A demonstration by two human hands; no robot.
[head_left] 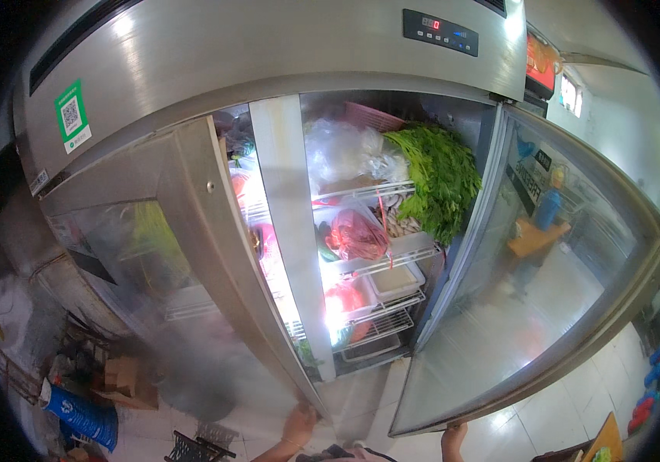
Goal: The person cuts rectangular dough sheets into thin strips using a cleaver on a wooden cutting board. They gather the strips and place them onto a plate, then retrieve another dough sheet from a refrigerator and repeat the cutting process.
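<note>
A stainless steel refrigerator (284, 52) stands before me with both glass doors ajar. My left hand (300, 424) is at the lower edge of the left door (191, 248), its fingers partly hidden. At the bottom edge of the right door (538, 323), which is swung wide, my right hand (453, 442) has its fingers behind the frame. Inside, leafy green vegetables (440, 173) hang over the wire shelves beside clear plastic bags (344, 153). Lower down are a red plastic bag (356, 234) and a white container (396, 281). A pink basket (373, 115) lies on top.
On the floor at the left are a blue sack (81, 413), a cardboard box (128, 381) and a black folding stool (194, 447). A wooden board (601, 439) is at the lower right, with red and blue items (647, 392) beyond it.
</note>
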